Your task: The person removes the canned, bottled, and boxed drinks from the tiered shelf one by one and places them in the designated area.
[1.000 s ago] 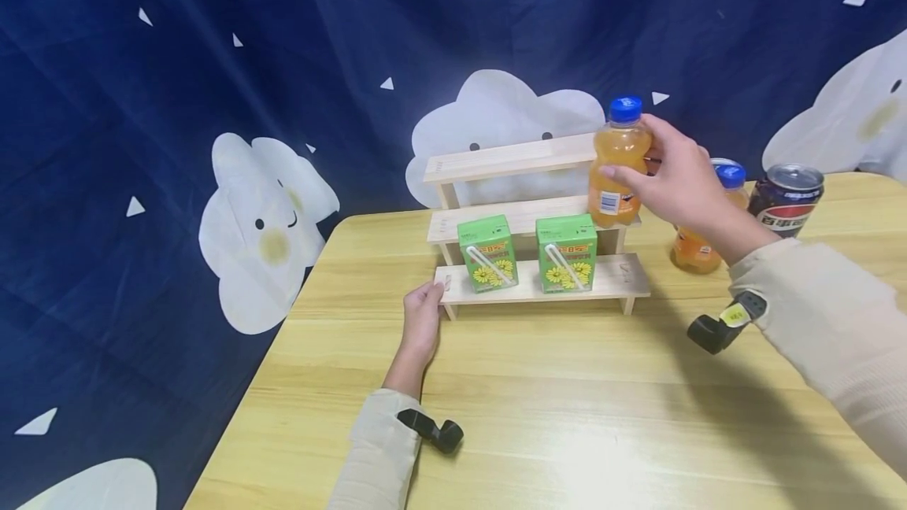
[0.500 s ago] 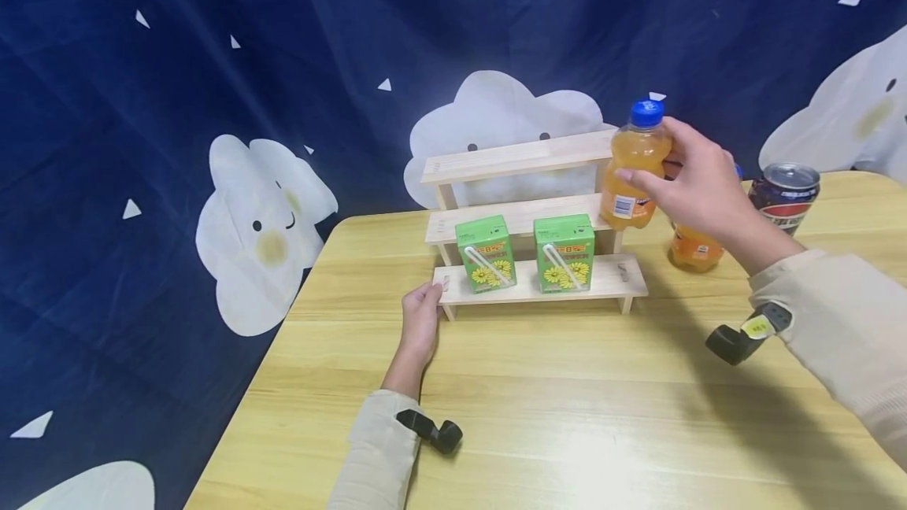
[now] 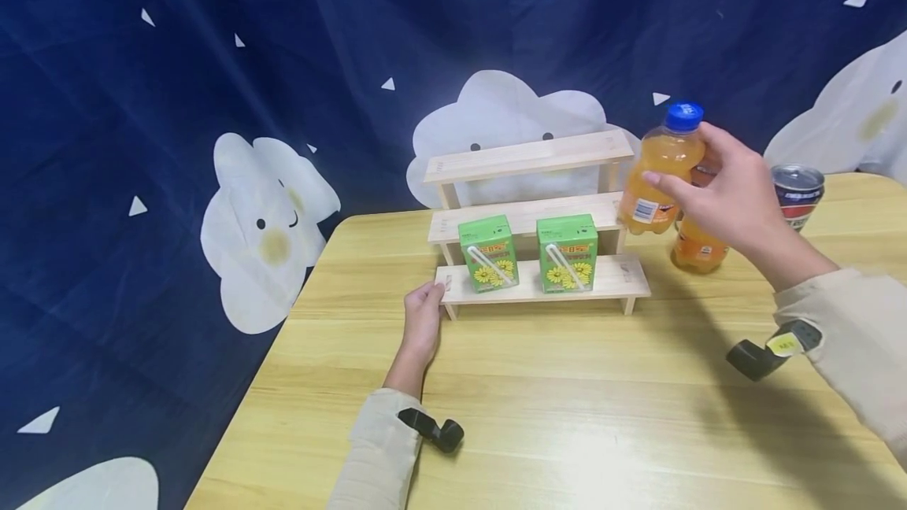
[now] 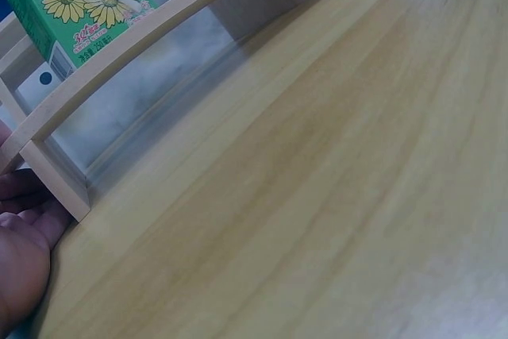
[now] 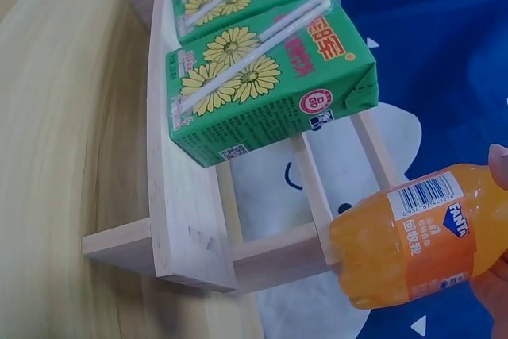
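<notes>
My right hand (image 3: 737, 199) holds an orange soda bottle (image 3: 664, 171) with a blue cap, slightly tilted, at the right end of the three-tier wooden shelf (image 3: 527, 215). In the right wrist view the bottle's base (image 5: 357, 263) is close against the middle tier's end; whether they touch I cannot tell. My left hand (image 3: 422, 321) grips the left end of the bottom tier, thumb on top and fingers beneath, as the left wrist view shows in part (image 4: 32, 236). Two green drink cartons, the left (image 3: 489, 254) and the right (image 3: 567, 254), stand upright on that tier.
A second orange soda bottle (image 3: 697, 249) stands on the table right of the shelf, partly hidden behind my right hand and the held bottle. Farther right is a dark cola can (image 3: 799, 194). A blue cloud-patterned curtain (image 3: 340, 38) hangs behind the wooden table (image 3: 538, 392).
My right hand has carried the bottle rightward, from in front of the middle and top tiers to the shelf's right end, tilting it a little. My left hand and the cartons have stayed put.
</notes>
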A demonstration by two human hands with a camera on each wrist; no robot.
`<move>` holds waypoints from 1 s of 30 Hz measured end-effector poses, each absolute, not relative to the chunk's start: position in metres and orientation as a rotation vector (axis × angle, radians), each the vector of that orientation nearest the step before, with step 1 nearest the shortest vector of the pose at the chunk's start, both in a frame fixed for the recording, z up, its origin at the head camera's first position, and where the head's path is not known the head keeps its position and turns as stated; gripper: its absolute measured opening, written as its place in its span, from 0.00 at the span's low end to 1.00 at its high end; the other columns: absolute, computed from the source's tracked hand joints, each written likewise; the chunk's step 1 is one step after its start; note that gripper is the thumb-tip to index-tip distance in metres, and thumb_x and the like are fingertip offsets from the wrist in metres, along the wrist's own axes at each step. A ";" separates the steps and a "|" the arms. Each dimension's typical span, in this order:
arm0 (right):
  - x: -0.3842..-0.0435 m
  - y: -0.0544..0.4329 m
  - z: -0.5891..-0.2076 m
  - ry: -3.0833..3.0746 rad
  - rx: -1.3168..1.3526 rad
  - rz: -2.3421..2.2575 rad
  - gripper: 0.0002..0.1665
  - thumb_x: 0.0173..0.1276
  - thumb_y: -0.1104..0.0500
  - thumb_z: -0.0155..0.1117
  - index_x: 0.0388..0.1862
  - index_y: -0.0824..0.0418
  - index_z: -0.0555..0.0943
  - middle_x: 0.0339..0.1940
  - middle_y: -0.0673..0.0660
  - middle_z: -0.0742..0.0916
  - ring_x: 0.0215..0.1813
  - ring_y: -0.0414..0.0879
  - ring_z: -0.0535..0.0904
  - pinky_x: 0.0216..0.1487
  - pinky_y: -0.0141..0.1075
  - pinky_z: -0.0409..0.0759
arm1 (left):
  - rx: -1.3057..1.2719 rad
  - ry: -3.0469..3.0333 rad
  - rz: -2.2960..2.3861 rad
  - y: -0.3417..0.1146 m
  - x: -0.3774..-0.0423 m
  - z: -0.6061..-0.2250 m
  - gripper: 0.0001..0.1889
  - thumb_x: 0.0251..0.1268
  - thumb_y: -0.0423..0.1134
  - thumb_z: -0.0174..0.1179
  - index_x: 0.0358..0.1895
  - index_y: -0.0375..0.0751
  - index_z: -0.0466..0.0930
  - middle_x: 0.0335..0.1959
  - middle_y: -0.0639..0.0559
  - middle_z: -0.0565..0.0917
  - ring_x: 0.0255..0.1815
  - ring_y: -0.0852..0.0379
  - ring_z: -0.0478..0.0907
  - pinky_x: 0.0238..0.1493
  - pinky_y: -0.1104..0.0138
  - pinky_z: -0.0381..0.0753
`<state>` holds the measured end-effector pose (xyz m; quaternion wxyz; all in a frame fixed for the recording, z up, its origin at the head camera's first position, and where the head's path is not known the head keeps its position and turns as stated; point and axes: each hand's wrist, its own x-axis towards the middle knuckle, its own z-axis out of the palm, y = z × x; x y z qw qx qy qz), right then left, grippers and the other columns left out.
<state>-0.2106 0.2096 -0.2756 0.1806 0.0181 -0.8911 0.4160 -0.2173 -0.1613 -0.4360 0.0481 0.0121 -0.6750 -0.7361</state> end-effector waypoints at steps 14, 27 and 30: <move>-0.196 0.231 -0.290 -2.445 -0.029 1.171 0.41 0.57 0.46 0.70 0.68 0.51 0.67 0.60 0.64 0.79 0.57 0.47 0.79 0.47 0.15 0.75 | 0.043 -2.092 -2.232 -0.161 -0.218 -0.435 0.19 0.71 0.34 0.42 0.55 0.21 0.72 0.57 0.30 0.75 0.57 0.46 0.76 0.59 0.64 0.77; -0.177 0.254 -0.320 -2.380 0.034 1.235 0.38 0.53 0.56 0.74 0.63 0.59 0.71 0.39 0.31 0.77 0.36 0.14 0.71 0.36 0.08 0.72 | 0.046 -2.091 -2.243 -0.162 -0.218 -0.436 0.20 0.71 0.34 0.42 0.56 0.21 0.71 0.57 0.30 0.75 0.56 0.48 0.76 0.59 0.64 0.77; -0.173 0.259 -0.329 -2.390 0.028 1.232 0.39 0.53 0.57 0.74 0.64 0.61 0.71 0.40 0.30 0.77 0.36 0.13 0.71 0.36 0.08 0.72 | 0.050 -2.092 -2.250 -0.162 -0.218 -0.436 0.20 0.72 0.34 0.42 0.57 0.21 0.70 0.57 0.30 0.75 0.56 0.48 0.76 0.59 0.64 0.77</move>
